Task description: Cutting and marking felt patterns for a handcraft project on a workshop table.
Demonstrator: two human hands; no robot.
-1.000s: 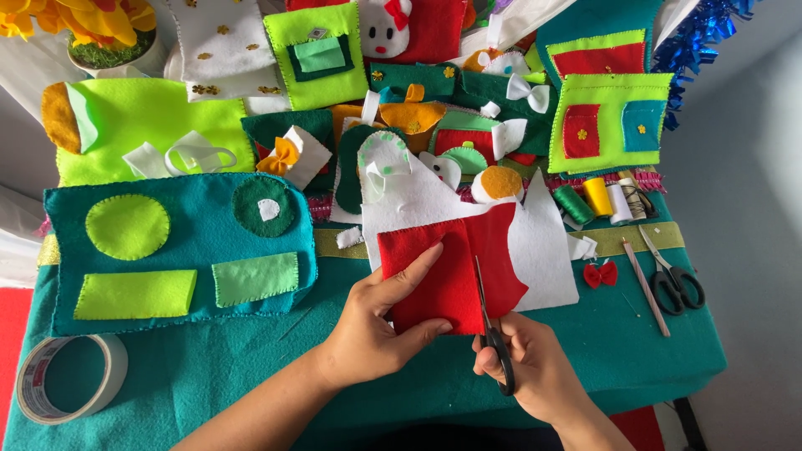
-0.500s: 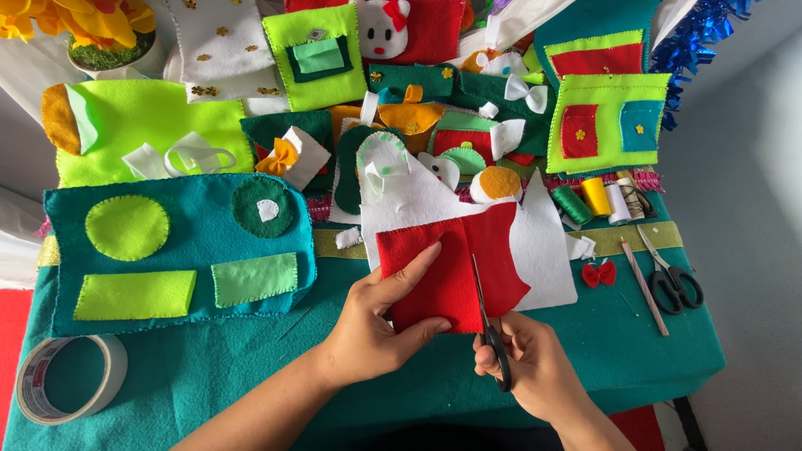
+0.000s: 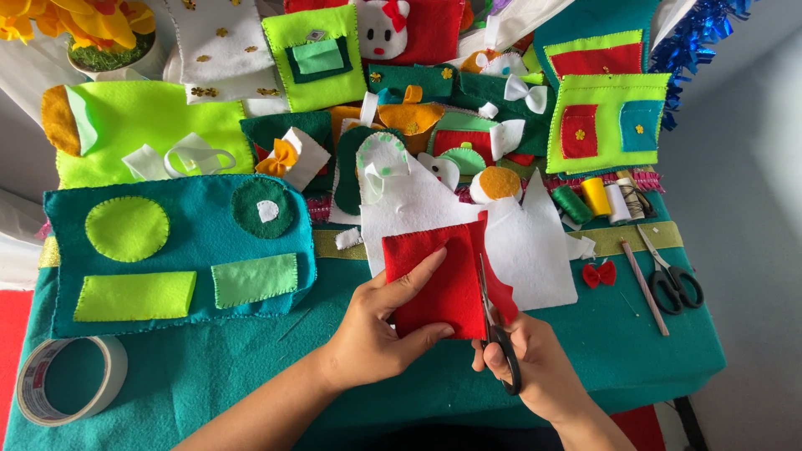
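Hands work close together: left hand (image 3: 376, 334) pinches red felt (image 3: 434, 280); right hand (image 3: 535, 367) grips scissors (image 3: 494, 321).

Landmark: red felt square (image 3: 439, 284).
Left of it: teal felt panel with green shapes (image 3: 180, 255) blocks the way.
Behind it: white felt sheet (image 3: 518, 242) and a crowd of felt pieces.
Right of it: bare teal cloth, passable up to the pencil (image 3: 644, 286) and black spare scissors (image 3: 672, 276).
Near-left of it: bare cloth as far as the tape roll (image 3: 71, 380).

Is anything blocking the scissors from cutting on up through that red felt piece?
Nothing visible does. The scissors in the right hand are already in the red felt, which the left hand holds left of the blades. Only white felt lies beneath and beyond it.
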